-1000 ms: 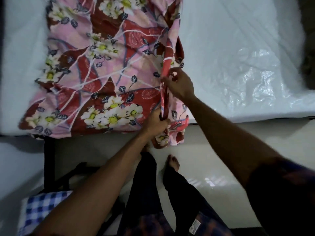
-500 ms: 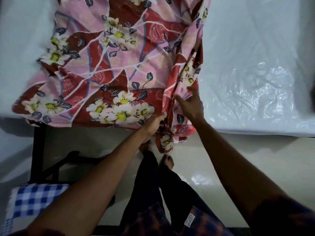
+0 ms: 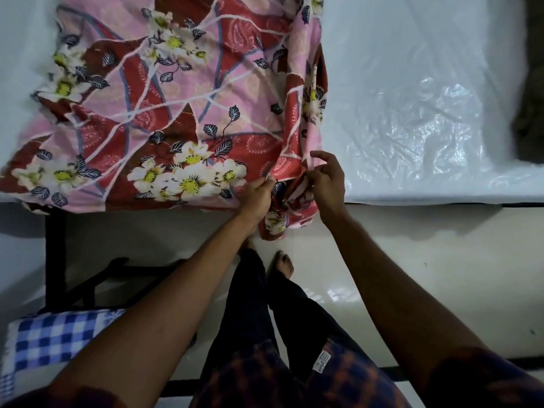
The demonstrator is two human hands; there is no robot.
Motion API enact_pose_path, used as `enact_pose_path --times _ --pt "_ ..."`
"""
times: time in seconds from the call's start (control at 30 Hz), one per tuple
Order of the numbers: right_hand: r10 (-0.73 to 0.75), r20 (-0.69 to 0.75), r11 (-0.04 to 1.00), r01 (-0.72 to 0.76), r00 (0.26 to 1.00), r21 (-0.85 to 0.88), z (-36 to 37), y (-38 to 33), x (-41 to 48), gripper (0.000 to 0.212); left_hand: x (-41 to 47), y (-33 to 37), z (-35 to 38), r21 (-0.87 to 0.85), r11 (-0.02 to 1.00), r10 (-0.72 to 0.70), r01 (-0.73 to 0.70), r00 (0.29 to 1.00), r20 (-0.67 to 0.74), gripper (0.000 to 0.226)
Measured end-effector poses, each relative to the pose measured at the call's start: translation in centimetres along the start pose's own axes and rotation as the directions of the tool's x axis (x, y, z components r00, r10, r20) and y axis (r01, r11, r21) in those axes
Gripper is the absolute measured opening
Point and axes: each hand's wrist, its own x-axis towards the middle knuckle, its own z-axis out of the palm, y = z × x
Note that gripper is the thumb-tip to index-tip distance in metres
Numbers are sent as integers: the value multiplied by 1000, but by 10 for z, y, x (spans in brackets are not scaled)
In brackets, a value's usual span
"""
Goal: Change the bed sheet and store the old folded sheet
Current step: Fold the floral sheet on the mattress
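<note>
**A:** Where is the floral sheet (image 3: 164, 113)?

**B:** Spread in rough layers across the upper left of the frame, on the mattress (image 3: 412, 83); its lower right corner is bunched and droops over the bed edge at centre frame, just above the person's feet.

**A:** And the hands?

**B:** Both meet at that bunched corner; the right hand (image 3: 328, 184) has its fingers curled in, pinching a fold of the cloth, with the forefinger lifted clear; the left hand (image 3: 259, 198) has its fingertips on the hem just beside it, but the thumb is hidden, so I cannot tell whether it pinches or only presses.

**A:** How will the sheet handle?

**B:** Thin printed cotton by the look of it; light, limp, nothing to break; it will sag wherever it is not held, and I judge it may slide on the glossy plastic cover (image 3: 426, 136) over the mattress; best taken at the hems and corners, both layers pinched together, never mid-panel.

**A:** Any container to store it in?

**B:** None in view; no box, basket or shelf; at lower left lies a blue checked cloth (image 3: 59, 337), folded or stuffed, I cannot say which; a dark fabric shape (image 3: 530, 113) sits at the right edge of the frame.
</note>
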Motion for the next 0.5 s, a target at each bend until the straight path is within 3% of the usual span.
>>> enact_pose_path --times 0.1,0.2,0.3,0.37,0.43,0.5 --pt "62 -69 990 -70 996 -122 -9 1 2 35 -2 3 3 -53 996 62 -71 987 -152 29" --pt "58 -90 991 -68 994 -119 -14 0 4 33 -4 2 3 -73 995 54 -73 972 -230 25" --pt "107 0 993 -107 994 41 -10 -10 2 33 -11 -3 8 67 991 121 -112 981 -152 27" --pt "164 84 982 -171 983 83 -5 -20 0 37 -15 -5 13 73 990 125 -119 989 -82 26" --pt "152 136 988 -154 979 -1 1 -20 -2 53 -19 -5 16 33 993 115 -113 990 -83 28" --pt "121 126 989 -109 985 -99 5 -15 -4 54 -22 -2 17 21 996 90 -88 989 -114 33"
